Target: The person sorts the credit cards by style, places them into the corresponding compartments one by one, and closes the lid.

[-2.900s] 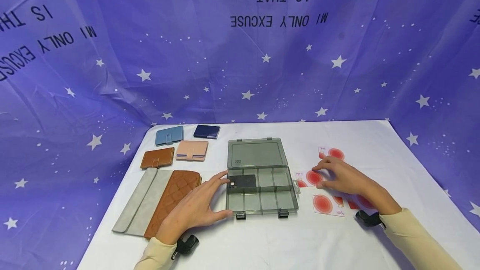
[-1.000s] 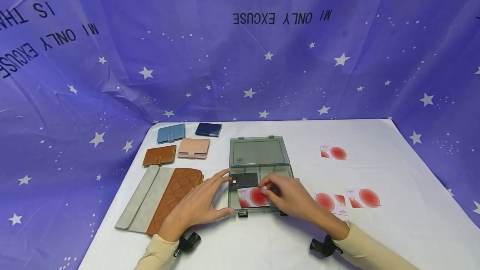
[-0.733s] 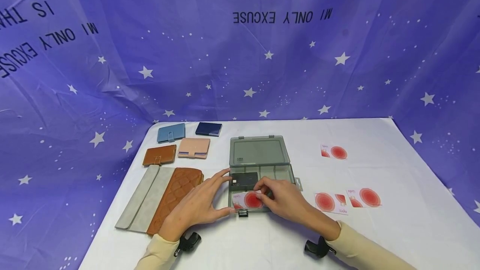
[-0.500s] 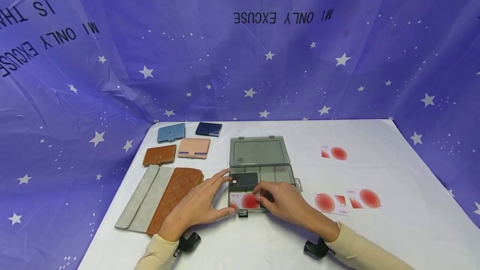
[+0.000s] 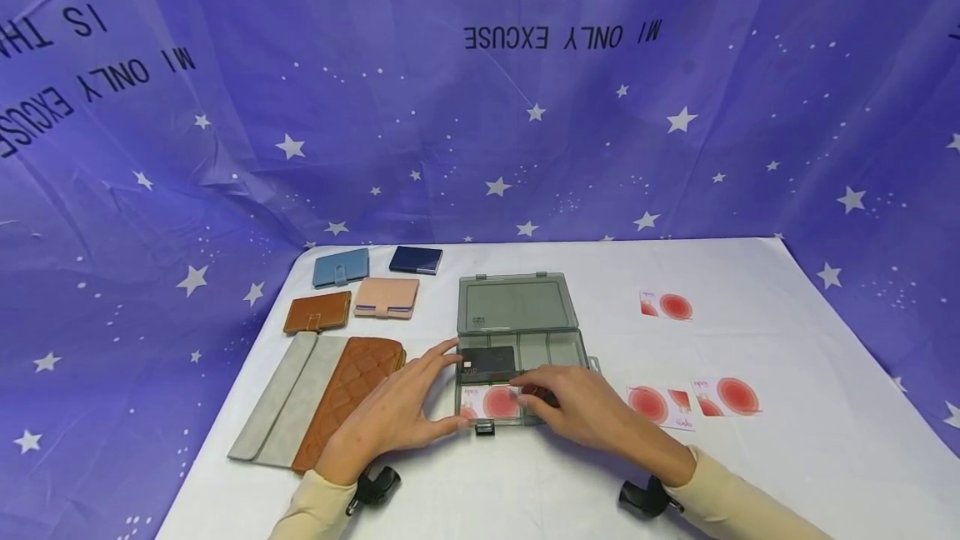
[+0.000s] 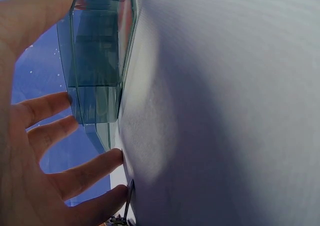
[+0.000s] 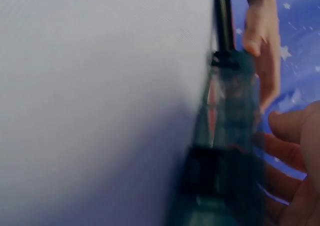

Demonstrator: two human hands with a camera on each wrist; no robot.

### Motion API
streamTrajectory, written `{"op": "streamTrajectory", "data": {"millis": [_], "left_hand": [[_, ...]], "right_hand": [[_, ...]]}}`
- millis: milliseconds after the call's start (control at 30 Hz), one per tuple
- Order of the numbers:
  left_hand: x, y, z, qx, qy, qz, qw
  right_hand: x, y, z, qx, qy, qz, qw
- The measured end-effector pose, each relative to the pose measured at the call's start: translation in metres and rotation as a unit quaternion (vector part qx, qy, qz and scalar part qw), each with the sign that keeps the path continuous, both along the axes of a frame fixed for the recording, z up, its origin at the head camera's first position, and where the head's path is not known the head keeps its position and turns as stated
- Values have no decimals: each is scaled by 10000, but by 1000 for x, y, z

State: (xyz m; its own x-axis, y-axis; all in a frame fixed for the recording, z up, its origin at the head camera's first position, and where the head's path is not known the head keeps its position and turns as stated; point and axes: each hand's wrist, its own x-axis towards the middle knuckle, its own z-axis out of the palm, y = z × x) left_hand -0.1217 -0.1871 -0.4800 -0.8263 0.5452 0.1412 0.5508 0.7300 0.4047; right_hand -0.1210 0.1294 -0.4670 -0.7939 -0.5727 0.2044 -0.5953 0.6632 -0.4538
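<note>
A grey see-through compartment box [image 5: 551, 419] stands at the middle of the table with its lid [image 5: 517, 304] laid back. A black card [image 5: 487, 361] with a gold chip lies at its back left. A pink-and-white card with red circles [image 5: 480, 401] lies flat at the front left. My right hand [image 5: 573, 402] is over the box, fingertips right at this card's right end. In the right wrist view its thumb and fingers stand apart. My left hand [image 5: 397, 407] is spread at the box's left side, fingertips and thumb touching its rim and front corner.
Three more red-circle cards lie to the right, including a far card [image 5: 666, 305] and a near card [image 5: 727, 397]. Left are a grey folder [image 5: 273, 407], a brown quilted pouch [image 5: 337, 407] and several small wallets, among them a pink wallet [image 5: 386, 297].
My right hand has picked up a red-circle card from the right, carried it left and laid it in the box's front left; its fingers have since loosened. The left hand stays put.
</note>
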Motion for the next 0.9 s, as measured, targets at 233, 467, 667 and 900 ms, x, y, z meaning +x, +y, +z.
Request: {"op": "streamTrajectory", "data": {"millis": [233, 467, 667, 900], "left_hand": [[0, -1, 0, 2, 73, -16, 10000], [0, -2, 2, -4, -41, 28, 10000], [1, -1, 0, 34, -119, 21, 9999], [1, 0, 0, 54, -54, -8, 10000]], "right_hand": [[-19, 38, 21, -535, -129, -1, 9985], [-56, 93, 27, -365, 300, -405, 9981], [-94, 150, 10, -289, 346, -531, 9976], [-120, 200, -6, 71, 276, -831, 9961]]}}
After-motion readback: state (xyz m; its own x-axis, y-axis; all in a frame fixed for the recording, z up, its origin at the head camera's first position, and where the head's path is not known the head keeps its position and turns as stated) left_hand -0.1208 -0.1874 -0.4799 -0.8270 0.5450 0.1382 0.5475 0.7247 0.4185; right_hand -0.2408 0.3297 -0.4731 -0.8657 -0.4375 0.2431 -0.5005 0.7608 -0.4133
